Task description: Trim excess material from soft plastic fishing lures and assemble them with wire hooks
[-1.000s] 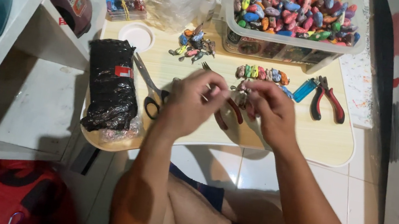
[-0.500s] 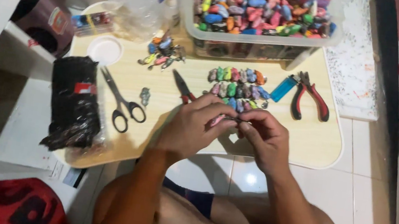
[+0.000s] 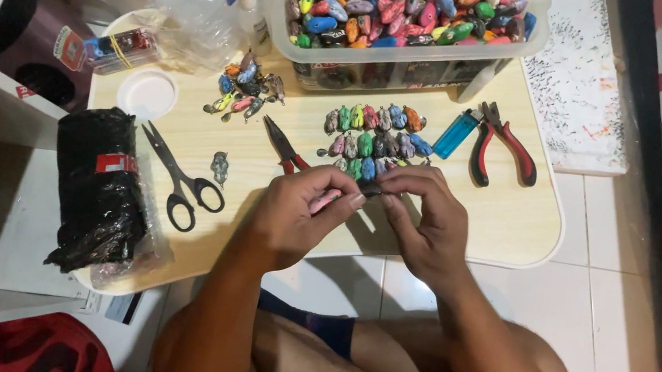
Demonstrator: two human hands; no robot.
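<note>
Scissors point(image 3: 177, 177): one. Pliers: two, red-handled point(image 3: 505, 146), slim point(image 3: 283, 146). Lighter point(image 3: 455, 133): one. Bin point(image 3: 401, 58): one.

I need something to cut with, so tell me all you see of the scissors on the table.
The scissors lie flat on the pale wooden table, left of the left hand and not touched by it. They have black loop handles and grey, metal-looking blades, slightly parted. The tips point up-left toward a white round lid; the handles point down-right. A black plastic-wrapped bundle sits just to their left.

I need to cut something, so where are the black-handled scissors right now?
In the head view, the black-handled metal scissors lie on the pale wooden table, left of the person's left hand, between it and the black plastic-wrapped bundle.
</note>
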